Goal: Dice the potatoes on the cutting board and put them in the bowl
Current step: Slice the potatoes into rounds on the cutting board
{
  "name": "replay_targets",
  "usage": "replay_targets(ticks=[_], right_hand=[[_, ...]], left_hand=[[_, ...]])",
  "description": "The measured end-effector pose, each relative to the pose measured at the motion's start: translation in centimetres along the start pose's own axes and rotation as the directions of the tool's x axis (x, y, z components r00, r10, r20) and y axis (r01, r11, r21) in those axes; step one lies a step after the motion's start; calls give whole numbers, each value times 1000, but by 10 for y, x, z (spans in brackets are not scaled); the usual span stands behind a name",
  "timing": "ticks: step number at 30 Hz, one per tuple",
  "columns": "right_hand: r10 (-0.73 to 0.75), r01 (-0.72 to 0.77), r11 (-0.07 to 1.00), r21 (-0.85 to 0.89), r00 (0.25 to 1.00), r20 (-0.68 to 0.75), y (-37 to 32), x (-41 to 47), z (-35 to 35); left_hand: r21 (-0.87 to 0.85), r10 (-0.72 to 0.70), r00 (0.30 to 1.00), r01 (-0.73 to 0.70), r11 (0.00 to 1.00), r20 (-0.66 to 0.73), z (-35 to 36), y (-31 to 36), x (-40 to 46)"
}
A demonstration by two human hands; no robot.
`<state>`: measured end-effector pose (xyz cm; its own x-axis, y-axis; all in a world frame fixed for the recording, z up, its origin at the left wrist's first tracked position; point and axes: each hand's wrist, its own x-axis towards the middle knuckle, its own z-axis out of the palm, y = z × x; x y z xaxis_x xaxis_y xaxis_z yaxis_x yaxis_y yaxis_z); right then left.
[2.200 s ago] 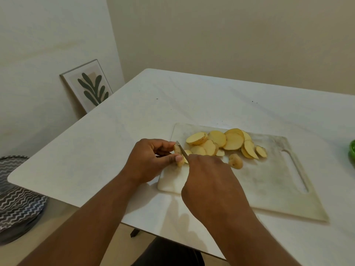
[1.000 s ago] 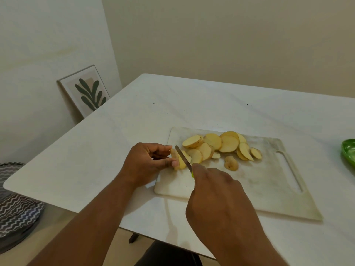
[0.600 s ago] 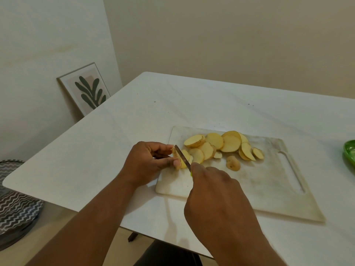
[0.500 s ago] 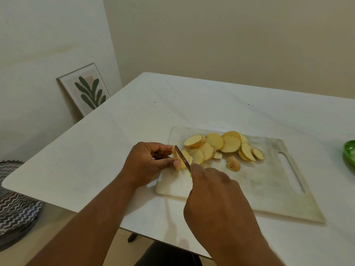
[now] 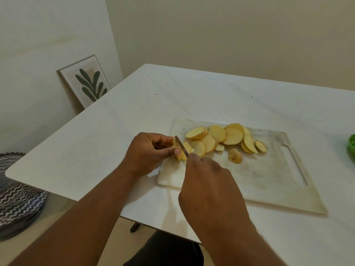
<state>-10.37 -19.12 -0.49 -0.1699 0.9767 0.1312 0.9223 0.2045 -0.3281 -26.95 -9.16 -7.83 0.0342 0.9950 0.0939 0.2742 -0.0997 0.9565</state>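
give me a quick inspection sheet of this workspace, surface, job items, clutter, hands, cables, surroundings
surface: white table, a few dark specks on it; pale, stained cutting board lies on it.
job's things: potato slices heaped at the board's far side; one skin-on end piece apart from them; potato piece being cut; knife blade against it; green bowl only partly in view at the right edge.
clutter: nothing seen.
hands: left hand pinches the potato piece; right hand grips the knife, its handle hidden.
cables: nothing seen.
surroundings: framed leaf print leaning on the wall; zigzag-patterned cushion low at left; plain walls.
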Motion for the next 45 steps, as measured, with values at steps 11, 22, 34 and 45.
replay_targets(ticks=[11,22,34,45], right_hand=[[1,-1,1000,-3,1000,16,-3,8,17],[-11,2,999,39,977,215,5,22,28],[-21,20,999,38,999,35,-2,30,15],[34,-37,998,41,997,70,1,19,24]], left_hand=[[9,-19,1000,19,1000,-19,1,0,1],[-56,-14,999,12,998,-38,4,1,3],[-85,18,1000,-20,996,-24,-1,2,7],[18,59,997,-59,998,-42,1,-3,4]])
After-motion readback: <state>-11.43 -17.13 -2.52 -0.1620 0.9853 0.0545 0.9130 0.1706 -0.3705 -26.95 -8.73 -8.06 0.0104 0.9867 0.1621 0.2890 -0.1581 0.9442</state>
